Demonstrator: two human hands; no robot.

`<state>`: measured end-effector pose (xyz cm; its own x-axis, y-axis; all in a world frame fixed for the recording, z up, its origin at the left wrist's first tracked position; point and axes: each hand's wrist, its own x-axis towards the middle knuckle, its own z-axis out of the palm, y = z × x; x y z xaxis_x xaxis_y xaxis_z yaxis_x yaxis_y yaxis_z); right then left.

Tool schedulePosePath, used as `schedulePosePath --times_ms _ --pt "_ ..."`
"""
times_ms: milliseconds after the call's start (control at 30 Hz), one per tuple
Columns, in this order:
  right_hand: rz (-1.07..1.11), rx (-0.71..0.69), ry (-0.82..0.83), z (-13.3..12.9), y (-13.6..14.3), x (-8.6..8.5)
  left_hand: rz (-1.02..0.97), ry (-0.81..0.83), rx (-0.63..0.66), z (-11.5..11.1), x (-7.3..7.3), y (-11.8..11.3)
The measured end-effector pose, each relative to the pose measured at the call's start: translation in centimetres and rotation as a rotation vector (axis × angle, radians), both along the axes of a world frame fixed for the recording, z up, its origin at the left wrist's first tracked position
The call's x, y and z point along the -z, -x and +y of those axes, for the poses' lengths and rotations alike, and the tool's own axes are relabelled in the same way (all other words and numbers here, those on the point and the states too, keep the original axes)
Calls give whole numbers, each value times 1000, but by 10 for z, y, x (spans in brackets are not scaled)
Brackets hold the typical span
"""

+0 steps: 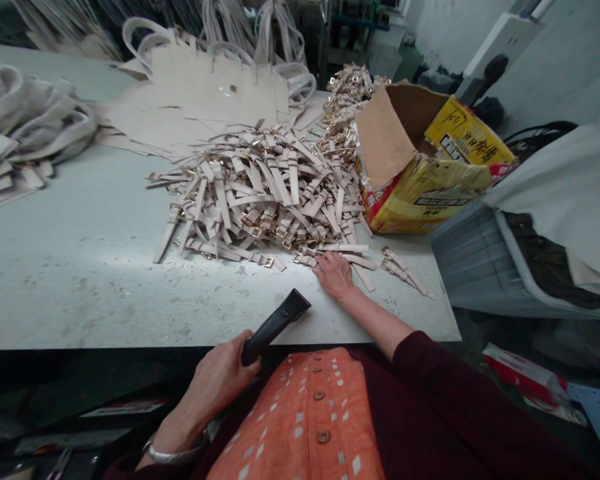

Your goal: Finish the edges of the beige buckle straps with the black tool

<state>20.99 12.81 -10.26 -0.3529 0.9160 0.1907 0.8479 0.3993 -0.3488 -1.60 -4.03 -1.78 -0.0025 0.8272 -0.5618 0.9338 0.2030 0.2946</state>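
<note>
My left hand point(225, 367) is wrapped round a black hand-held tool point(276, 325) with a flared, flat head, shaped like a hair clipper. The tool points up and to the right, over the table's front edge. My right hand point(335, 273) reaches to the front of a big heap of cream buckle straps point(280, 180). Its fingers curl over a buckle strap point(306, 259) lying on the table, and the fingertips are partly hidden. Another loose strap with a gold buckle point(263, 259) lies just left of it.
A yellow cardboard box point(430, 200) stands open right of the heap. A couple of straps point(405, 270) lie apart near the table's point(105, 287) right end. Cream bag panels point(195, 93) are stacked behind, and looped handles point(45, 120) at left. A grey bin point(480, 260) stands at right.
</note>
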Motion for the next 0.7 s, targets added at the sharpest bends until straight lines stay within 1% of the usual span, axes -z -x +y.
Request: schedulePosePath --times_ms 67,133,267,367,433,533,700 --pt "14 -14 22 -3 0 -1 6 7 -10 -1 0 1" --pt "61 -63 31 -11 -5 -2 13 18 -15 -1 -2 3" --pt "226 -177 49 -44 -26 -1 25 36 8 -1 -3 10" --pt "312 -214 75 -69 -42 3 63 29 66 1 -1 13" --pt "324 -229 83 -79 -47 5 93 30 112 3 1 13" --pt "331 -243 86 -81 -49 7 115 26 195 11 2 11" --pt "400 -274 111 -74 -49 7 155 36 294 28 -4 5"
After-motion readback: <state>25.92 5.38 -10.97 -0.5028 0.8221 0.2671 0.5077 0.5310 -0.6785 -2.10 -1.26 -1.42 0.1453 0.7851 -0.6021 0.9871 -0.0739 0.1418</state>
